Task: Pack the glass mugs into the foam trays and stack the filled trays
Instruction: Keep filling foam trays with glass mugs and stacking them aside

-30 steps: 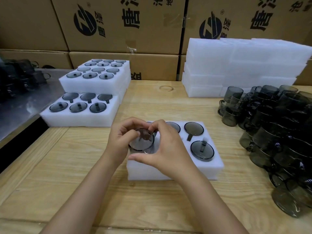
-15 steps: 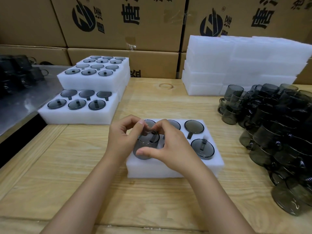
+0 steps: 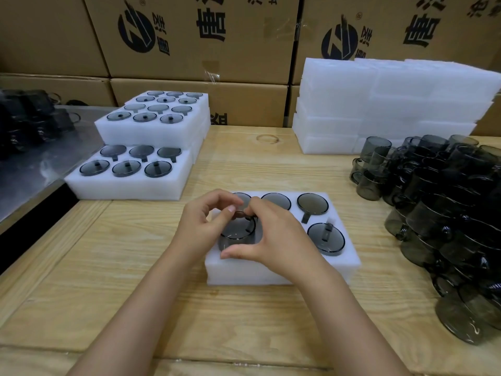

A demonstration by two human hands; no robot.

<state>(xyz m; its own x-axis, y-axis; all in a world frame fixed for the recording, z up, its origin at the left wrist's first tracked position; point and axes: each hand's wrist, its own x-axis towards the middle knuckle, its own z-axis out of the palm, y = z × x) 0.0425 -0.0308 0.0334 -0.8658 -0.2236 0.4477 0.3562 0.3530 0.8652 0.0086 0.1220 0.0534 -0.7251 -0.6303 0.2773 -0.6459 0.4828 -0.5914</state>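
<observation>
**Mug going into the front-left slot of the near tray**

We see both hands on one smoky glass mug (image 3: pixel 238 231), partway down in the front-left pocket of the foam tray (image 3: pixel 282 270) nearest us on the wooden table (image 3: pixel 108 280). Left hand (image 3: pixel 199 226): fingers curled over the mug's left rim, thumb and forefinger pinched at the top edge. Right hand (image 3: pixel 276 240): thumb along the near side of the mug, fingertips on the far rim. Both are closed on the glass; the mug's base is hidden inside the foam.

Same tray, right side: a seated mug (image 3: pixel 326 238) in the front pocket, another (image 3: pixel 312 203) in the back pocket, handles showing in the notches. We cannot tell what lies under the right palm.

Far left: filled trays (image 3: pixel 130 185), with a higher stack (image 3: pixel 151 131) behind. Back right: blank foam trays (image 3: pixel 379 109) piled. Right edge: heap of loose mugs (image 3: pixel 447 213). Cardboard boxes (image 3: pixel 189 36) line the back.
</observation>
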